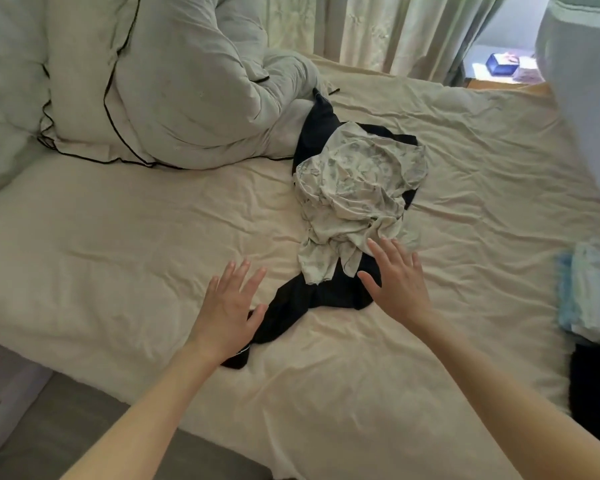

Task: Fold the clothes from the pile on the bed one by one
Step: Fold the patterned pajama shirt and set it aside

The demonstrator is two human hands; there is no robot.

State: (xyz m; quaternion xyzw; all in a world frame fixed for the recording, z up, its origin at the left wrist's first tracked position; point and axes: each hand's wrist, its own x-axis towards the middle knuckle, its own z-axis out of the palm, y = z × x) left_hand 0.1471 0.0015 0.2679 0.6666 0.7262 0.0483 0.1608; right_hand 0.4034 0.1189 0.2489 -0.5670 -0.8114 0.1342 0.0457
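A pile of clothes lies in the middle of the bed (118,244). On top is a crumpled cream garment with a faint grey print (357,188). Under it spreads a black garment (312,299), one end trailing toward the bed's near edge. My left hand (227,311) hovers with fingers spread just left of the black garment's near end, holding nothing. Fingers straight, my right hand (395,282) is over the near right edge of the pile, its fingertips at the cream garment. I cannot tell whether either hand touches the cloth.
A bunched grey-green duvet with black piping (174,95) fills the back left. Folded light blue and pale clothes (589,289) and a dark item (596,382) sit at the right edge. Curtains and a nightstand with a blue box (501,64) lie beyond.
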